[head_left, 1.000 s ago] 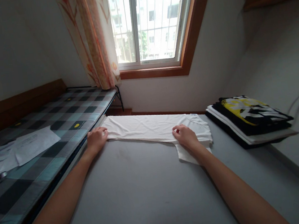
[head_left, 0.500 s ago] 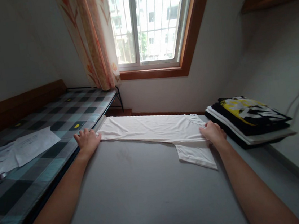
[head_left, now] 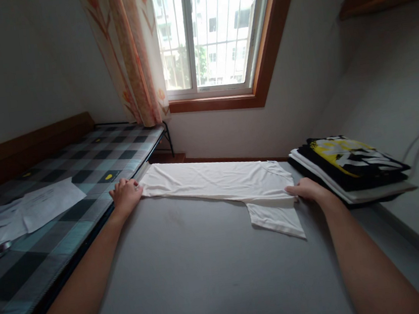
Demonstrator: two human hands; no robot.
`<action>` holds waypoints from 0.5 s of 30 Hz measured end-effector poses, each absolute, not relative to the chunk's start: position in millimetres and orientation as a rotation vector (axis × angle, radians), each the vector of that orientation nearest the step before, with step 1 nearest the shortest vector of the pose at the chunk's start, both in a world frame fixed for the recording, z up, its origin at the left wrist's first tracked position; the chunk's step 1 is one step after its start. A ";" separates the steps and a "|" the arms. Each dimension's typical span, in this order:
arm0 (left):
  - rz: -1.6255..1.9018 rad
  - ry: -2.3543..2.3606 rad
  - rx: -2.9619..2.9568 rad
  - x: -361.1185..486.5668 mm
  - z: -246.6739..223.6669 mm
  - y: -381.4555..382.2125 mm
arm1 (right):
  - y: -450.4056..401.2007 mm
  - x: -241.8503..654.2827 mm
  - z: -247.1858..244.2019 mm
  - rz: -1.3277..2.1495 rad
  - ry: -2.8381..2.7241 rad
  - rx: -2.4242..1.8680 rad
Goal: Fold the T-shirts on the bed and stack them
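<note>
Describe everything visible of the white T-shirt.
The white T-shirt, thin-looking and creased, lies on the grey table, apparently folded lengthwise into a long strip. One short sleeve juts toward the camera near the right end. The left hand touches its left end, the right hand its right edge.

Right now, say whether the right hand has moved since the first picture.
Yes: the right hand moved rightward along the white shirt, nearer the clothes stack.
</note>
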State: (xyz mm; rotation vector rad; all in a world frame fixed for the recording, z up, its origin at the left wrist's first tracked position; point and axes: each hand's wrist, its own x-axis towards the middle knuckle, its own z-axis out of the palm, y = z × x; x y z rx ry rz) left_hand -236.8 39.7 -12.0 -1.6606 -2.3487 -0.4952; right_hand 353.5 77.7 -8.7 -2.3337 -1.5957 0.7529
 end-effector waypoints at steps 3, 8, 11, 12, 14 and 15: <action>-0.630 -2.246 -1.735 -236.1 -7.2 42.1 | 70.3 345.2 -0.6 0.893 -1.585 -2.235; -1.122 -2.117 -1.878 -237.5 -10.5 52.2 | 66.2 327.3 10.3 1.120 -1.251 -1.581; -1.350 -2.284 -1.843 -236.6 -15.6 64.4 | 72.0 317.2 18.8 1.246 -1.090 -1.560; -1.327 -2.375 -1.872 -236.1 -14.6 69.9 | 75.7 315.0 23.0 1.271 -1.056 -1.618; -1.223 -2.529 -1.964 -236.0 -5.9 83.3 | 86.0 313.1 34.4 1.293 -1.046 -1.705; -1.251 -2.545 -1.972 -236.7 2.1 91.0 | 92.4 313.2 41.4 1.266 -1.068 -1.683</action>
